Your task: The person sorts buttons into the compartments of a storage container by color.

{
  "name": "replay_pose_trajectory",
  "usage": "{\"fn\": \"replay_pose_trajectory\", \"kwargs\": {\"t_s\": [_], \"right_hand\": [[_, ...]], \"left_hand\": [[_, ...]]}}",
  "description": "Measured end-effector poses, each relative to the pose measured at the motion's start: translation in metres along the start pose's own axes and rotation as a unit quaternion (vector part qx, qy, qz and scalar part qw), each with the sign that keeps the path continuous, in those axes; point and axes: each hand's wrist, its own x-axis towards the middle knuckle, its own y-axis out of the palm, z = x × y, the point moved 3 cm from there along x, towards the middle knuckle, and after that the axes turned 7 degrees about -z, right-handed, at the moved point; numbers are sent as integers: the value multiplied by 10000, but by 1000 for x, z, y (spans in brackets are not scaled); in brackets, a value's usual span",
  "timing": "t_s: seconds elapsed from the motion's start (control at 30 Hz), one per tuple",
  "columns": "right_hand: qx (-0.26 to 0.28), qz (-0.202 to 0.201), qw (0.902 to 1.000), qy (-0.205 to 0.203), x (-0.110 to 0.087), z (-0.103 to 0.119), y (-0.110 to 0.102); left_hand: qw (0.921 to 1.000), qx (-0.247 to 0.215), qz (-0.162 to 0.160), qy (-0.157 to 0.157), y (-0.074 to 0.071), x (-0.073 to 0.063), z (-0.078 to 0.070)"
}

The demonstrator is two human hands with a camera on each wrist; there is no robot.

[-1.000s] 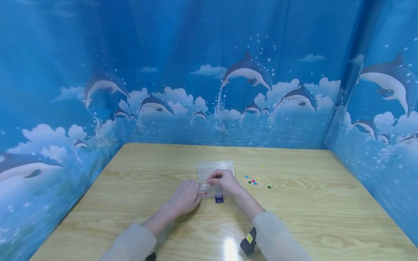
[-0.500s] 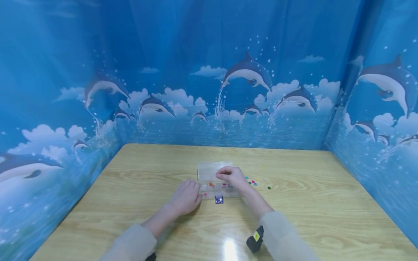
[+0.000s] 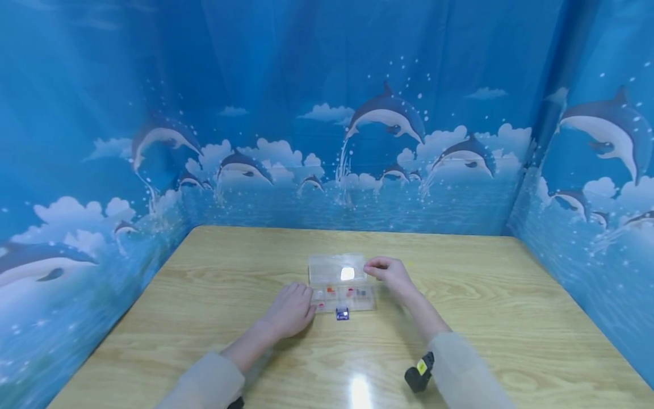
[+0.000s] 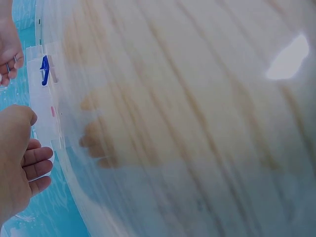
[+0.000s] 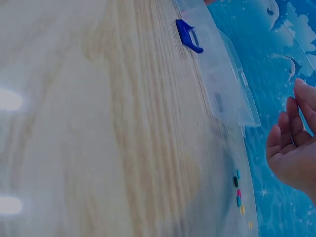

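A clear plastic box (image 3: 357, 305) lies with its lid (image 3: 327, 267) folded back and a blue latch (image 3: 342, 314) at its front. Small pieces sit in its compartments, among them an orange one (image 3: 330, 290) and a red one (image 3: 321, 305). My left hand (image 3: 290, 309) grips the box's left end, thumb at the near corner. To the right of the lid, my right hand (image 3: 392, 274) hovers with loosely bent fingers, thumb and index tips close together; no piece shows between them. In the right wrist view, several small coloured discs (image 5: 239, 193) lie on the table beyond the box's right end.
The wood-patterned table (image 3: 245, 255) extends around the box on all sides. A blue dolphin-printed curtain (image 3: 286, 125) stands behind it and at both sides. A lone yellow disc (image 3: 411, 263) lies at the back right. Bright light reflects off the table's near part.
My right hand has moved from over the box to the right, past its lid, uncovering the compartments and hiding most discs from the head view. My left hand has stayed at the box's left end.
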Motion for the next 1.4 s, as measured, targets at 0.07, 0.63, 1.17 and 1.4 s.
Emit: {"fn": "replay_pose_trajectory", "kwargs": {"t_s": [0.07,0.63,1.17,1.4], "right_hand": [[-3,-50,10000,-34,0,-3,-7],[-151,-427,9990,-31,-2,-23,-49],[-408,-704,9964,238,3,-40,-59],[-784,-557,9946,398,2,-47,-60]], "left_hand": [[10000,-1,-11,13,1,0,0],[10000,-34,33,9,0,0,-1],[9999,12,102,-15,2,1,1],[9999,8,154,-20,1,1,1]]}}
